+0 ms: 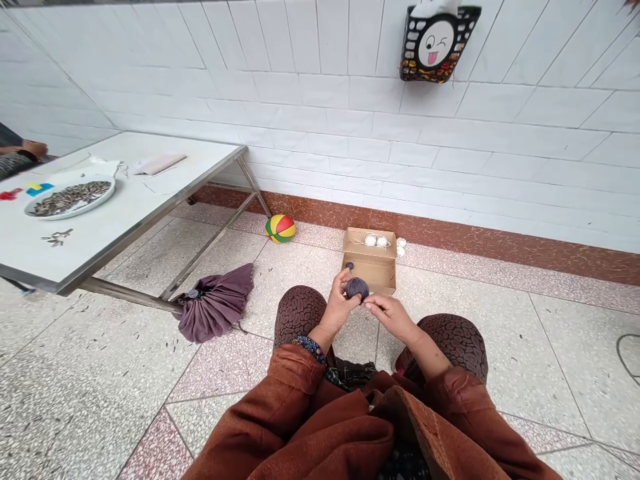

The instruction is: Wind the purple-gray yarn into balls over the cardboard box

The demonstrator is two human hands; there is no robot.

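A ball of dark purple yarn (357, 288) is held above my lap, between my knees. My left hand (339, 303) is closed around its left side, thumb across the front. At the ball's lower right edge, the fingertips of my right hand (391, 315) are pinched together on the yarn; the strand itself is too fine to make out. Just beyond my hands an open cardboard box (383, 272) lies on the floor. A small purple yarn ball (349, 265) is at its left side, and white yarn balls (376, 240) sit in its far part.
A white table (165, 177) at the left bears a plate (103, 200) of sunflower seeds. Under its edge lies a folded purple umbrella (220, 303). A coloured ball (281, 228) rests near the tiled wall, where a black basket (440, 45) hangs. Another person's hand (35, 148) shows far left.
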